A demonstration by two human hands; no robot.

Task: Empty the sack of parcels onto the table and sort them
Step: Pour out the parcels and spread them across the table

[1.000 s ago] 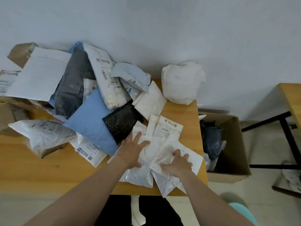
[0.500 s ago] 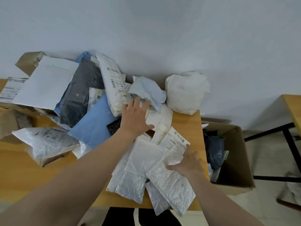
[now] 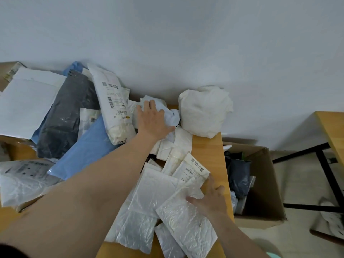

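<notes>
My left hand (image 3: pixel 152 119) lies spread on a pale parcel (image 3: pixel 171 116) touching the white sack (image 3: pixel 204 110); my right hand (image 3: pixel 211 199), spread, presses flat mailers (image 3: pixel 178 217) well apart from it.

White envelope (image 3: pixel 28 101) partly beyond the left edge (label (image 3: pixel 114 98) on the long parcel (image 3: pixel 119 127) unreadably small)

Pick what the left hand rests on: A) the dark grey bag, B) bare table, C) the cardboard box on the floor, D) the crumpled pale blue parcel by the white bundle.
D: the left hand lies spread over the crumpled pale blue parcel, just beside the white bundle.
</notes>
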